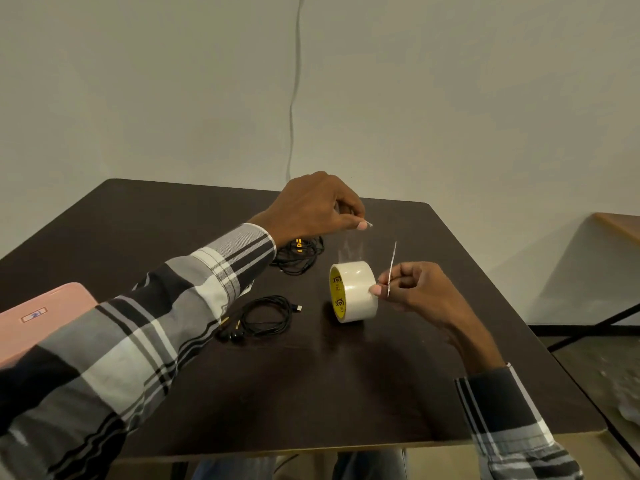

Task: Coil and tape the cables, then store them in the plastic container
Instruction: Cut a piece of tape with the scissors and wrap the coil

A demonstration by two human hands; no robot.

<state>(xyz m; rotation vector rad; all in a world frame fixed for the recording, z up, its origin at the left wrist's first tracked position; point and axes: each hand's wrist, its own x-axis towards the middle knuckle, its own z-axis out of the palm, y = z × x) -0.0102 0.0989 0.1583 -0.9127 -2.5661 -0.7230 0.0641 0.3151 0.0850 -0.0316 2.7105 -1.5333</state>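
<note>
A roll of clear tape (353,291) stands on edge on the dark table (311,382). My left hand (311,206) pinches the free end of a clear tape strip (351,249) pulled up from the roll. My right hand (415,289) presses a thumb on the roll and holds a thin metal blade (392,268) upright beside the strip. A coiled black earphone cable (265,315) lies left of the roll. A second black cable bundle (299,256) with yellow plugs lies under my left wrist, partly hidden.
A pink plastic container lid (41,317) sits at the table's left edge, partly behind my left sleeve. A grey wire (294,91) hangs down the wall behind the table. Another table's corner (620,226) shows at the far right.
</note>
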